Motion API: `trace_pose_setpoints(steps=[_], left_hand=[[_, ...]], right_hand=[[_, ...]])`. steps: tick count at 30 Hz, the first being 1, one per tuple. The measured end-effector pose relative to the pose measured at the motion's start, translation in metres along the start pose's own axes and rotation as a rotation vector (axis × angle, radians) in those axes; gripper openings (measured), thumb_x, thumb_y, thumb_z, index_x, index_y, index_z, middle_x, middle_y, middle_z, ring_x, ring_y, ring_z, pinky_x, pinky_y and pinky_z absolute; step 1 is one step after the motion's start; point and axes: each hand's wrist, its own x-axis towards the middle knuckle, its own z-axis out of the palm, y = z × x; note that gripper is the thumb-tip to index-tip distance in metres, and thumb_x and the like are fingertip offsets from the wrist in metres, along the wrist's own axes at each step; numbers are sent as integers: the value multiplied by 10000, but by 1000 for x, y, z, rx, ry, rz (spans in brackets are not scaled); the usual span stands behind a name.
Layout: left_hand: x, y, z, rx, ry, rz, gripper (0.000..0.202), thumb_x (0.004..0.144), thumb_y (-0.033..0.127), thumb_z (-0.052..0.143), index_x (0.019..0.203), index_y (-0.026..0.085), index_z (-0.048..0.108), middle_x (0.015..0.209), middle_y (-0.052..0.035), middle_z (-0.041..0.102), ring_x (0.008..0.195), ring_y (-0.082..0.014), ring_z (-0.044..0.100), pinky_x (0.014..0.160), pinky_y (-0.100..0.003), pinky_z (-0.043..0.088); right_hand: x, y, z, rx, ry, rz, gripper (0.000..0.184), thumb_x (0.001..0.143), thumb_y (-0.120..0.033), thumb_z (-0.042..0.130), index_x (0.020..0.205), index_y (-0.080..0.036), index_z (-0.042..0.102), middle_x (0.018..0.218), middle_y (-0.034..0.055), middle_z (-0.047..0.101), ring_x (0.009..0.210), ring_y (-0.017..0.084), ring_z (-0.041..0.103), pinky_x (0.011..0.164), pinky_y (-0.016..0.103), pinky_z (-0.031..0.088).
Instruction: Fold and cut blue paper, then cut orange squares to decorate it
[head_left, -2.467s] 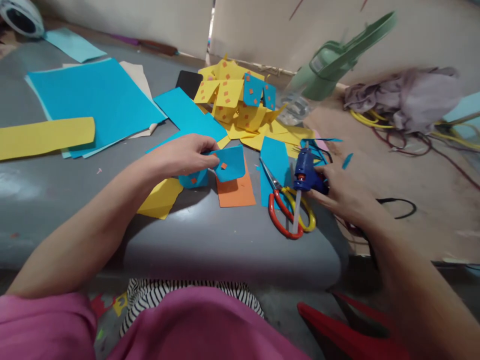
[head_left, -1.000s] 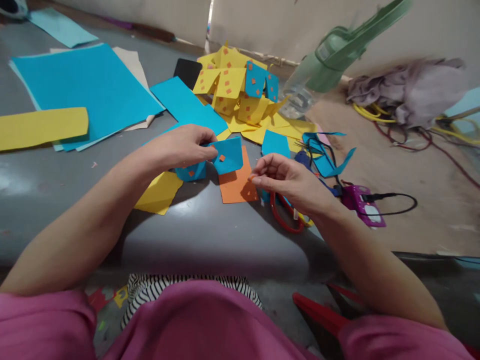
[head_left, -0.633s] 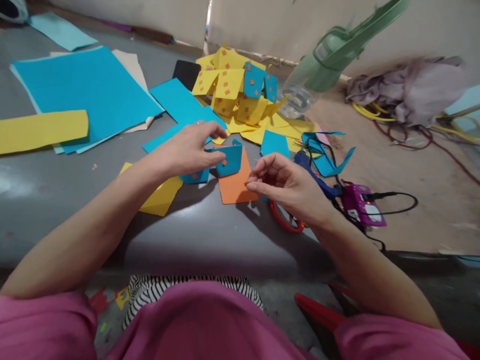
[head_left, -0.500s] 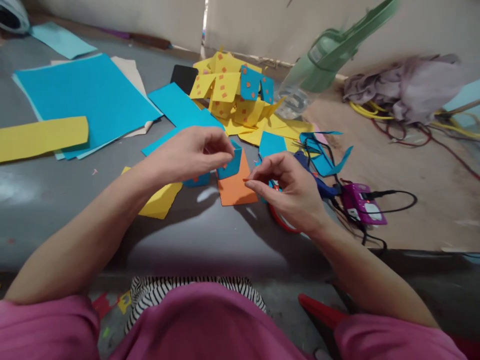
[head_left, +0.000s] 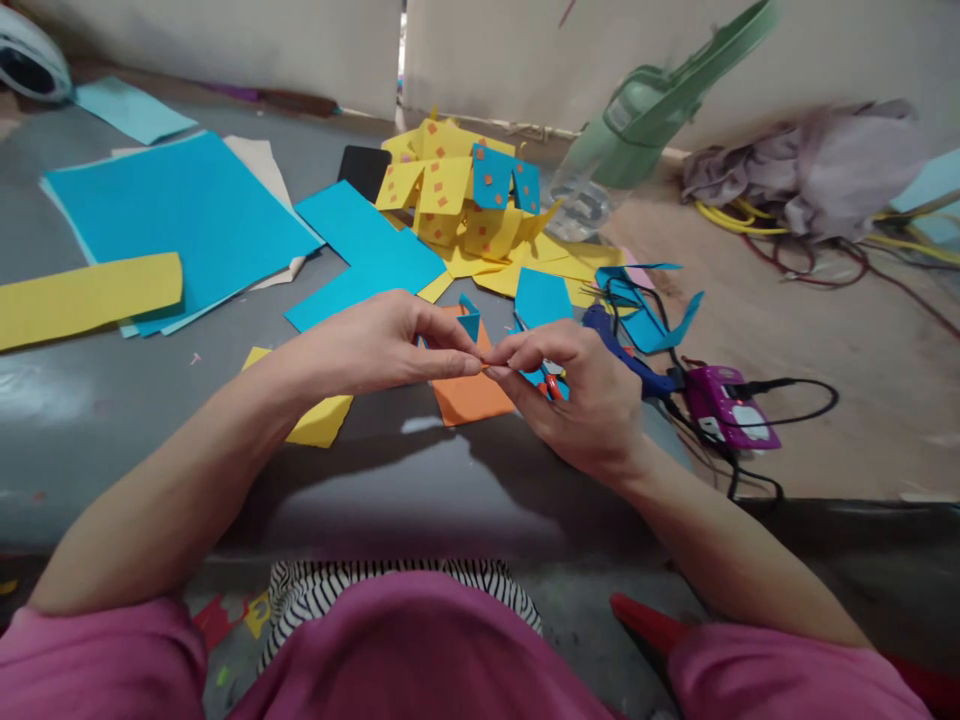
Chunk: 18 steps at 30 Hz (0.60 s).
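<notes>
A tiny orange paper piece [head_left: 486,364] is pinched where my fingertips meet. My right hand [head_left: 581,385] grips it between thumb and forefinger, and the thumb and forefinger of my left hand [head_left: 397,345] close on its other side. Beneath them an orange paper sheet [head_left: 472,405] lies on the grey table. A folded blue paper piece [head_left: 469,318] shows behind my left fingers, its lower part hidden. Some red-handled item [head_left: 553,386] is partly covered by my right hand. A torn yellow paper [head_left: 321,422] lies below my left wrist.
Behind stands a yellow and blue paper model [head_left: 450,180] with orange squares. Blue sheets [head_left: 180,220] and a yellow strip [head_left: 90,295] lie left. To the right are a blue curved tool [head_left: 626,355], a purple power socket [head_left: 727,405] with cords, and a green-topped bottle [head_left: 630,130].
My left hand has moved down and right to meet my right fingertips at the orange piece. The view has shifted slightly.
</notes>
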Motion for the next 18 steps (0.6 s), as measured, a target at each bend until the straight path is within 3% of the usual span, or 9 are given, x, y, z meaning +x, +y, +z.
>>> trace_pose_setpoints(steps=[7, 13, 18], left_hand=[[1, -3, 2, -56, 28, -1, 276, 812, 464, 651, 868, 236, 796, 808, 3, 723, 929, -199, 651, 808, -273, 445], [2, -4, 2, -146, 51, -45, 294, 797, 461, 676, 908, 215, 794, 842, -18, 724, 750, -147, 603, 630, -246, 406], [1, -4, 1, -209, 60, -94, 293, 782, 453, 704, 936, 221, 799, 791, -19, 711, 658, -127, 572, 545, -235, 357]], right_hand=[[0, -1, 3, -32, 74, -50, 135, 914, -198, 677, 910, -264, 559, 901, -18, 773, 788, 161, 729, 675, 300, 553], [-1, -2, 3, -9, 115, -71, 199, 887, -157, 712, 913, -259, 544, 939, -20, 781, 800, 156, 736, 673, 287, 563], [-2, -4, 2, -19, 112, -63, 149, 911, -154, 668, 908, -263, 566, 967, -8, 789, 831, 165, 749, 697, 303, 579]])
